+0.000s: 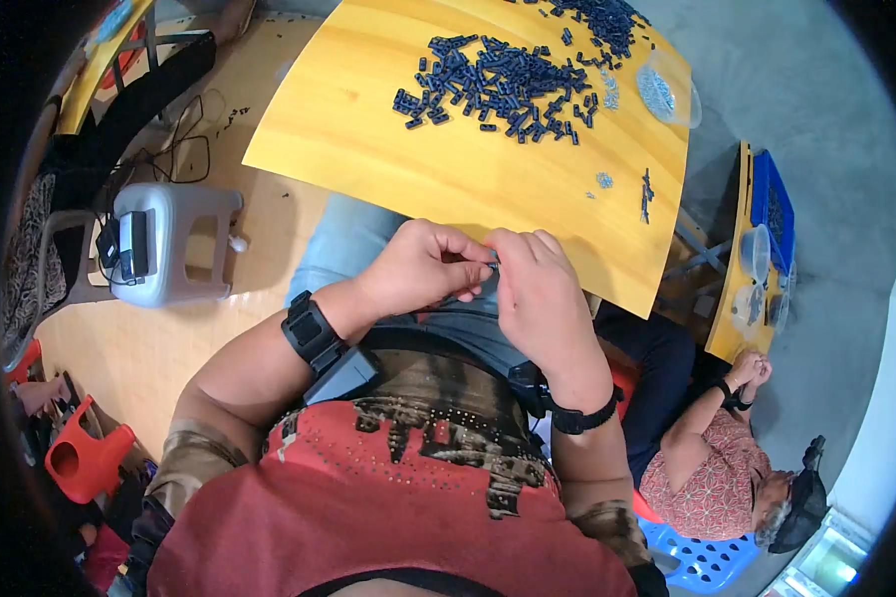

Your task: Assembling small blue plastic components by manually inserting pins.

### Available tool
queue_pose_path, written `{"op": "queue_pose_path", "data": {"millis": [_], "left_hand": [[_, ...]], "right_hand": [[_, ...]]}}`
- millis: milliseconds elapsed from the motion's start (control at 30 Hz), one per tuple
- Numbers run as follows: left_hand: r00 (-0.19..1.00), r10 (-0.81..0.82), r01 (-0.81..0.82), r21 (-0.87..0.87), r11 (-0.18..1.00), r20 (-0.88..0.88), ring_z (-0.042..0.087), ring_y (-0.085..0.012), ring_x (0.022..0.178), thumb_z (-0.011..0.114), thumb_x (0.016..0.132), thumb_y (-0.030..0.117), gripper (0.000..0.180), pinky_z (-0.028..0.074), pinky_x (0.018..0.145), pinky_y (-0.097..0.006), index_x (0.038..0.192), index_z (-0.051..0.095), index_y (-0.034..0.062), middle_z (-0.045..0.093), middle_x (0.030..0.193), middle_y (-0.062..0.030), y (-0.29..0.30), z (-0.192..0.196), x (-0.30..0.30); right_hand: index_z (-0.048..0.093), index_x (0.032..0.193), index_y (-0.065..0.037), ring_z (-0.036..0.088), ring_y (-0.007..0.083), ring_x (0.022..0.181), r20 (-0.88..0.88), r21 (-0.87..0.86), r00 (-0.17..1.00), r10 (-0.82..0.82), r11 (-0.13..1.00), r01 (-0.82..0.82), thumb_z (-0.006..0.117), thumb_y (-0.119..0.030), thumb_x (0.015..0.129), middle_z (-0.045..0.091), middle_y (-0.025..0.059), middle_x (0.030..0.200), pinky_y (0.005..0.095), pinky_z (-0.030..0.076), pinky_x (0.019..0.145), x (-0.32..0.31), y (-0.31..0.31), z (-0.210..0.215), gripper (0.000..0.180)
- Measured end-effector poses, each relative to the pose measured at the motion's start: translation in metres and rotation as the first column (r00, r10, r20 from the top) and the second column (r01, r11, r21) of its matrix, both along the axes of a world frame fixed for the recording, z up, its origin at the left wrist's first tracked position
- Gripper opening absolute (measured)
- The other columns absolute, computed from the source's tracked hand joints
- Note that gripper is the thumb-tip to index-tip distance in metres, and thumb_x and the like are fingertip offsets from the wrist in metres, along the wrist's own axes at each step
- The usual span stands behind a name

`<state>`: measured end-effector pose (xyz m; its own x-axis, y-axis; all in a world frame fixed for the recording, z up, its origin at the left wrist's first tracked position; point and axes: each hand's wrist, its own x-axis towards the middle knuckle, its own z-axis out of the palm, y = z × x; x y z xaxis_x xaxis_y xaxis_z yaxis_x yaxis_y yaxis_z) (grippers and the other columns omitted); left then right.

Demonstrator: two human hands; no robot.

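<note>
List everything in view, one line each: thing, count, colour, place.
Board: one, yellow wood, over the lap.
Small dark parts: a heap, dark blue, far end of board.
Clear dish: one, holding tiny silver bits, board's right edge.
Stool: one, grey, left, with a black device on it.
Red stool: one, lower left.
Co-worker: one, patterned top, lower right.
Left hand: wrist strap, fingers pinching a small dark piece.
Right hand: wrist strap, fingers meeting the same piece.
</note>
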<state>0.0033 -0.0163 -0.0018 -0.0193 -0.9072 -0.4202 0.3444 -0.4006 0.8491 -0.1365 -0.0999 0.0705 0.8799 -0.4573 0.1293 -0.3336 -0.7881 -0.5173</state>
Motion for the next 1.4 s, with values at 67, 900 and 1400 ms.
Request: {"op": "queue_pose_path", "data": {"millis": [67, 900, 1400], "left_hand": [[0.999, 0.045, -0.044, -0.031, 0.999, 0.012, 0.057, -0.0062, 0.055, 0.062, 0.09, 0.006, 0.011, 0.045, 0.045, -0.022, 0.095, 0.069, -0.0017, 0.065, 0.071, -0.0039, 0.001, -0.005, -0.003], [0.924, 0.209, -0.185, 0.102, 0.977, -0.322, 0.064, -0.0118, 0.076, 0.062, 0.091, 0.01, 0.013, 0.054, 0.071, -0.024, 0.101, 0.063, 0.001, 0.067, 0.089, -0.006, -0.003, -0.004, 0.005], [0.88, 0.169, -0.171, 0.037, 0.985, -0.443, 0.061, -0.0106, 0.069, 0.063, 0.09, 0.013, 0.012, 0.049, 0.06, -0.024, 0.096, 0.064, 0.0026, 0.067, 0.086, -0.005, -0.02, 0.008, -0.001]], "right_hand": [[0.051, 0.088, -0.002, 0.054, 0.0351, 0.08, -0.087, -0.06, 0.996, 0.011, 0.998, -0.016, 0.054, 0.003, 0.072, 0.056, 0.0154, 0.077, 0.042, 0.044, 0.073, 0.005, -0.001, 0.001, 0.017], [0.064, 0.093, -0.002, 0.062, 0.0232, 0.082, 0.183, 0.251, 0.943, -0.278, 0.941, 0.229, 0.068, -0.001, 0.075, 0.063, 0.0117, 0.091, 0.0312, 0.051, 0.069, -0.005, -0.004, -0.023, 0.019], [0.06, 0.099, -0.001, 0.056, 0.0332, 0.09, 0.208, -0.123, 0.966, -0.155, 0.975, 0.183, 0.07, -0.006, 0.071, 0.059, 0.0144, 0.096, 0.0408, 0.047, 0.078, -0.002, -0.007, -0.02, 0.03]]}}
